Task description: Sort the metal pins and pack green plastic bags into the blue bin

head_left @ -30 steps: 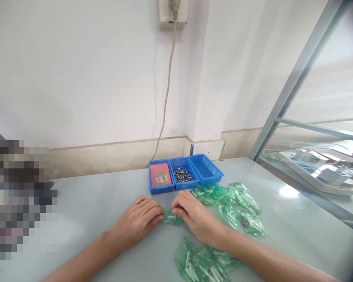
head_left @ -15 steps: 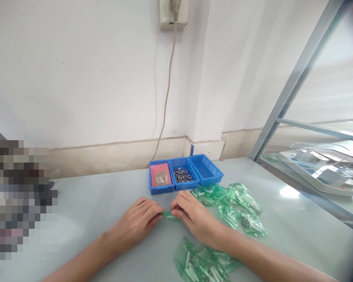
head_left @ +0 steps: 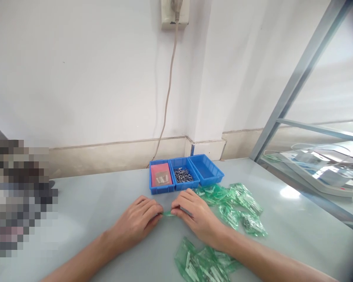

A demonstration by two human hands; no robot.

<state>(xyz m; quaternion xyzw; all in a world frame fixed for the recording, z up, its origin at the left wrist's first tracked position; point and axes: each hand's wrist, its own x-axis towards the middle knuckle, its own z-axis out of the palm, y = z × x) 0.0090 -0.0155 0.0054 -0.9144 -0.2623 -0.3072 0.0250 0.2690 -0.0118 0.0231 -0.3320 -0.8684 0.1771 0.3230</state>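
Observation:
My left hand [head_left: 138, 221] and my right hand [head_left: 194, 217] rest on the pale table [head_left: 85, 219], fingertips facing each other. Between them they pinch one small green plastic bag [head_left: 168, 214], each hand closed on one end of it. Only a thin strip of the bag shows between the fingers. A heap of the same green bags [head_left: 235, 205] lies just right of my right hand, and another pile of green bags [head_left: 201, 264] lies under my right forearm near the table's front.
Three blue bins stand in a row by the wall: the left bin [head_left: 161, 178] holds a pink sheet, the middle bin [head_left: 182, 176] small metal parts, the right bin [head_left: 207, 169] nothing visible. A cable [head_left: 167, 90] hangs from a wall socket. A metal-framed shelf [head_left: 312, 129] stands at right.
The green bag between my fingers has been drawn in, showing less of itself than a second ago. Both hands have stayed almost in place.

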